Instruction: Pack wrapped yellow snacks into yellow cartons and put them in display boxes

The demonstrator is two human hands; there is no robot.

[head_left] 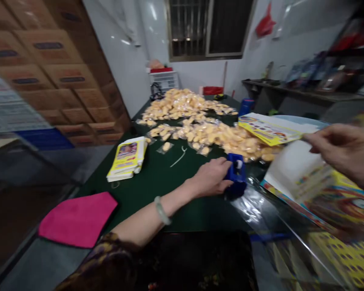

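My left hand, with a pale bangle at the wrist, is closed on the side of a blue tape dispenser on the dark green table. Clear plastic lies just right of the dispenser. At the right, my right hand pinches the white flap of a colourful printed cardboard box between thumb and fingers. The lower part of this box is blurred. Beyond it is another yellow printed carton, next to a heap of small wrapped yellow pieces.
Flat yellow-and-white boxes are stacked at the table's left, near a white strip. A pink cloth lies on the near left corner. Brown cartons are piled along the left wall. Yellow printed packaging sits low at the right.
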